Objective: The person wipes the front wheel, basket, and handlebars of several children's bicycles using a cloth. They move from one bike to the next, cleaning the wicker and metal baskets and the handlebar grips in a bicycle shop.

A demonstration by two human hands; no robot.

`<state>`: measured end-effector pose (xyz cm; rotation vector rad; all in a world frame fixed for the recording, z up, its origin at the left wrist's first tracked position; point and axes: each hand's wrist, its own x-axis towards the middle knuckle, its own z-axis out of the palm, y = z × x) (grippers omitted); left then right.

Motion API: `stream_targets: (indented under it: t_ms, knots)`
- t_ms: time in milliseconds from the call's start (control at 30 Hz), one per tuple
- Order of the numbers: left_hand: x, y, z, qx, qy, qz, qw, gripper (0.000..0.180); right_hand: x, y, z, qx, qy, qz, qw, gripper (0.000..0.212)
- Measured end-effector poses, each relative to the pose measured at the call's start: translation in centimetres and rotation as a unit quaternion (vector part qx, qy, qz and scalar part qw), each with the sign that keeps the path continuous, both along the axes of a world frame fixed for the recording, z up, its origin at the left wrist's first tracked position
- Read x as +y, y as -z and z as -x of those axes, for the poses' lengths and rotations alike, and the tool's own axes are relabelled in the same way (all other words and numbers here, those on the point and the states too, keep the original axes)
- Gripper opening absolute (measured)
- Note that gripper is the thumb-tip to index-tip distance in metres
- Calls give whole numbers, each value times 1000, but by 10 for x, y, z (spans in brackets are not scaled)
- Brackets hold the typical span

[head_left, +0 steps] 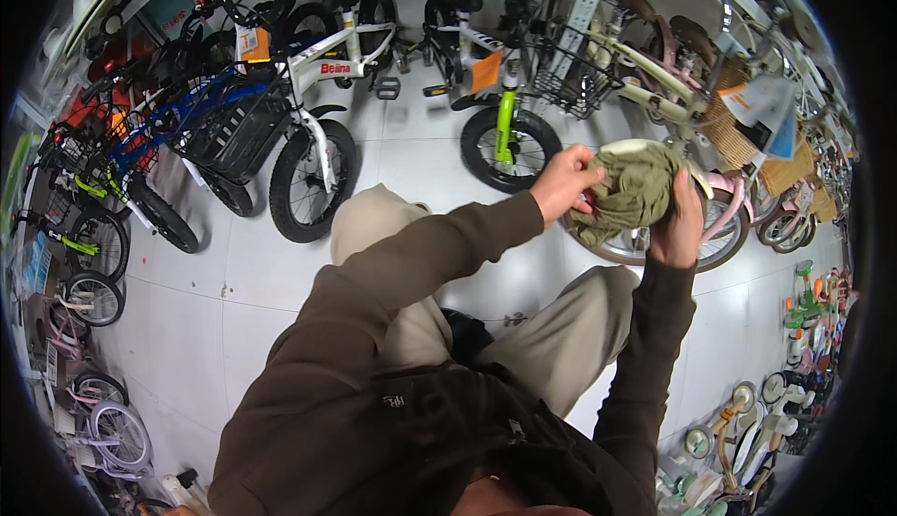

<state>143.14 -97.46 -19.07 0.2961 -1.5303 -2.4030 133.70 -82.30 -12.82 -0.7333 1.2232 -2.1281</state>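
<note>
An olive-green rag [633,192] is bunched against the front of a cream and pink child's bike [719,236], over its mudguard and wheel. My left hand [563,182] pinches the rag's left side. My right hand [680,226] presses the rag from the right and below. Both forearms wear dark brown sleeves. My knees in beige trousers are bent beneath them.
A white bike [313,156] and a green-forked bike [505,137] stand ahead on the pale tiled floor [234,292]. Blue and black bikes with baskets crowd the left. Wicker-basket bikes line the right; small scooters sit lower right, pink and lilac bikes lower left.
</note>
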Motion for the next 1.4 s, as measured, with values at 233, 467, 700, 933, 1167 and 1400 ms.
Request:
stream_targets:
  t_ms: [233,467,700,933,1167,1400]
  knots:
    - [-75,-10,-13,-2,34,-153,988,31,-119,-1,-4,-61,-79,-73,992,27]
    - [-67,20,14,-39,104,-191,975,26,-101,45,17,69,72,-245,964,23]
    - [-92,32,33,24,112,-342,933,33,-85,58,7,129,174,-339,915,54]
    - [-81,28,43,23,179,-247,952,46,-113,76,-3,-36,141,-143,979,53]
    - [-104,35,69,30,12,40,999,38,-112,75,28,-123,126,-26,984,25]
    - [-136,56,119,-72,-119,-340,930,42,-94,70,66,-151,257,82,951,19]
